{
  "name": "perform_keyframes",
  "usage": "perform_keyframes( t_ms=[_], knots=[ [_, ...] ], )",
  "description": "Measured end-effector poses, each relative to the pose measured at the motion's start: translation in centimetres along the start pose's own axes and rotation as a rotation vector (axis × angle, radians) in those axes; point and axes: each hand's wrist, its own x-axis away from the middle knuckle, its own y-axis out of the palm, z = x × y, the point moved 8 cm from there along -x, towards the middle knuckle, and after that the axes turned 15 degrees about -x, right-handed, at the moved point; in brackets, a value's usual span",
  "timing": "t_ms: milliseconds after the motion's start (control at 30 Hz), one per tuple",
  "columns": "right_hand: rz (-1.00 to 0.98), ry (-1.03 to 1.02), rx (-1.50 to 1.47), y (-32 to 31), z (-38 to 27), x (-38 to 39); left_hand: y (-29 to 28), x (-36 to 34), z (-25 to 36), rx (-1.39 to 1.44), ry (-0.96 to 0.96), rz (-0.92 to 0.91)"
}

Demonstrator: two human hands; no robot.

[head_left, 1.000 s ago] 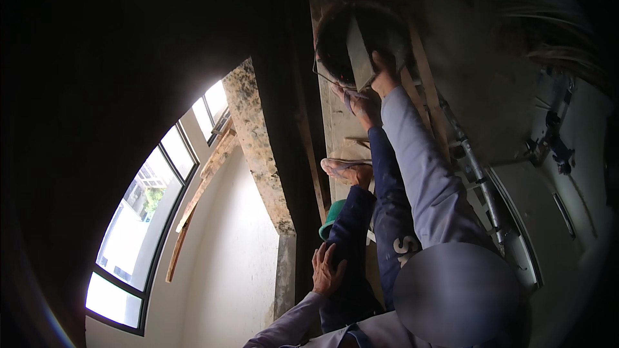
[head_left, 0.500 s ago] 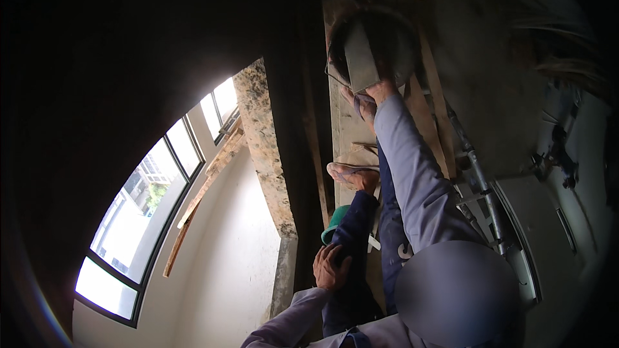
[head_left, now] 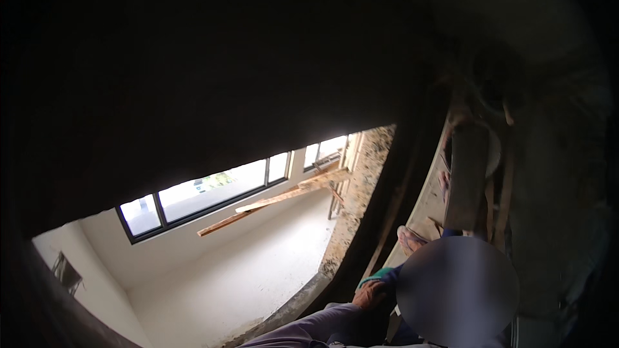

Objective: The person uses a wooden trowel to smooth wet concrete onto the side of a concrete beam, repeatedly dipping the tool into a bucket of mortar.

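My left hand (head_left: 369,294) rests on my dark-trousered knee, its fingers laid over the cloth and holding nothing. Just past it shows part of a green plastic container (head_left: 377,276). A long, flat grey rectangular blade, looking like a plastering trowel (head_left: 468,177), is raised over a dark round bucket (head_left: 494,151), its near end running behind a blurred disc. My right hand is out of sight, covered by the blade or the disc, so its grip does not show. A sandalled foot (head_left: 411,238) stands on the boards left of the blade.
A pale plank (head_left: 422,211) runs beneath the feet, with timber strips (head_left: 507,200) right of the bucket. A rough speckled concrete edge (head_left: 361,196) borders an opening to the left. Beyond are a white wall (head_left: 245,277), black-framed windows (head_left: 213,196) and loose wooden battens (head_left: 277,198).
My view has swung left, shifting the scene right and down. The trowel has come up from the bucket, looking larger and longer. My right hand and forearm, visible earlier, are now hidden.
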Motion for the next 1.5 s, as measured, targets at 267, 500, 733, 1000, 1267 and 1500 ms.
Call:
perform_keyframes(
  t_ms=[267,500,733,1000,1267,1500],
  knots=[
    [-0.417,-0.469,0.678,28.5,-10.3,5.6,-7.1,7.3,0.3,0.421,-0.079,-0.167],
    [-0.312,-0.921,0.964,32.5,-9.3,4.7,-9.1,14.7,-0.5,0.529,-0.292,-0.149],
    [-0.222,-0.944,1.066,31.9,-8.2,2.4,-5.6,17.9,1.0,0.713,-0.4,-0.297],
    [-0.304,-0.995,1.181,31.7,-5.1,-1.8,-7.6,16.4,2.9,0.639,-0.306,-0.237],
    [-0.206,-1.043,1.054,32.2,-6.2,1.2,-5.8,17.0,0.2,0.647,-0.334,-0.175],
    [-0.22,-0.915,1.094,32.5,-3.4,-1.8,-5.6,16.5,-0.2,1.043,-0.383,-0.168]
  ],
)
